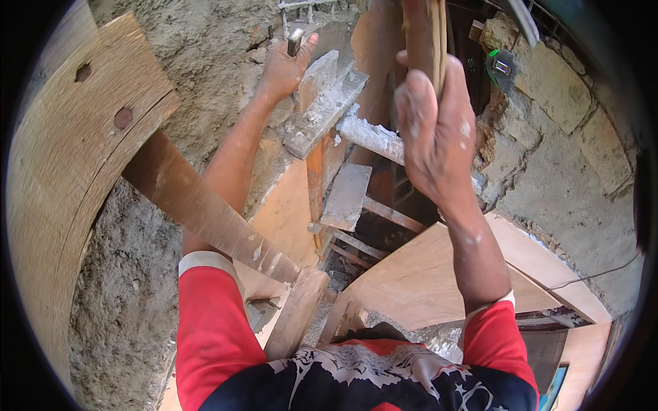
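My left hand (282,72) is closed around a metal chisel (295,42) beside the rough wall; its shiny blunt end sticks up between thumb and fingers, and its working tip is hidden. My right hand (439,130) is raised close to the view, wrapped around a thick wooden handle (425,34). The handle's upper end runs out of the picture, so what it carries does not show. Below my left hand lies a mortar-crusted wooden block (322,116). A white-crusted bar (370,133) extends from there toward my right wrist.
Planks (212,205) cross at the left, with a large holed board (89,116) nearest. Plywood sheets (404,274) lie at the lower right. A dark gap with wooden struts (394,214) opens below. A cracked masonry wall (548,137) holds a small green-edged device (500,67).
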A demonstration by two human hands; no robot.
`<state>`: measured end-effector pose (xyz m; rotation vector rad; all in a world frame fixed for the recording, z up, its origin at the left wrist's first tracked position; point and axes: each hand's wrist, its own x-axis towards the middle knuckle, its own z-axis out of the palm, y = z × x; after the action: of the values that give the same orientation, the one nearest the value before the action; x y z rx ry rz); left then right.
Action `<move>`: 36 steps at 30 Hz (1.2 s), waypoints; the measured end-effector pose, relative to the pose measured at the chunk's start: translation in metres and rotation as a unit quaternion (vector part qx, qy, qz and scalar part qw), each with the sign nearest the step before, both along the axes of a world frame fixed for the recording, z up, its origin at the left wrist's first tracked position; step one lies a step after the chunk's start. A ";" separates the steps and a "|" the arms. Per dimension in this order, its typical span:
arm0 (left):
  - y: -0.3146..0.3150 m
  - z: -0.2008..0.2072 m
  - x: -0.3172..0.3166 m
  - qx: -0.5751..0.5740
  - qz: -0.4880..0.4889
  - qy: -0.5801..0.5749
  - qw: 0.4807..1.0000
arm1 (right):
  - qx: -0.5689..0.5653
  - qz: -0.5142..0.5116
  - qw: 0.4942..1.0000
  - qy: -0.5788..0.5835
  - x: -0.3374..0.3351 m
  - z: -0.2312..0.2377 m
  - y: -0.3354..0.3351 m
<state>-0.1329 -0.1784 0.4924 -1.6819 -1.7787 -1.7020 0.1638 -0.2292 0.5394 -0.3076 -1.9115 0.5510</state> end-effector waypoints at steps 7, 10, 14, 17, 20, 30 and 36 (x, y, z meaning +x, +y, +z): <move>-0.016 0.001 0.002 -0.016 -0.002 -0.047 0.999 | 0.029 -0.024 0.990 -0.134 -0.022 0.024 0.016; -0.019 0.011 0.004 -0.009 0.004 -0.060 0.998 | 0.094 0.005 0.995 -0.041 -0.029 0.030 0.008; -0.016 0.000 0.007 0.050 -0.030 -0.063 0.996 | 0.101 -0.028 0.964 -0.246 -0.036 0.026 0.036; -0.026 -0.008 0.009 0.015 -0.018 -0.100 0.995 | 0.092 -0.005 0.978 -0.186 -0.018 0.035 0.009; -0.040 -0.013 0.030 0.088 0.012 -0.174 0.981 | 0.091 -0.011 0.986 -0.140 -0.008 0.040 -0.011; -0.053 -0.042 0.025 0.185 -0.028 -0.175 0.967 | 0.130 0.097 0.981 -0.104 -0.012 0.034 -0.033; -0.053 -0.050 0.019 0.125 0.011 -0.070 0.990 | 0.190 -0.006 0.922 -0.338 -0.023 0.018 0.023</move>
<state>-0.1136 -0.2310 0.4428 -1.4669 -1.5522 -1.9819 0.1410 -0.2064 0.5569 -0.2731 -2.6271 0.0384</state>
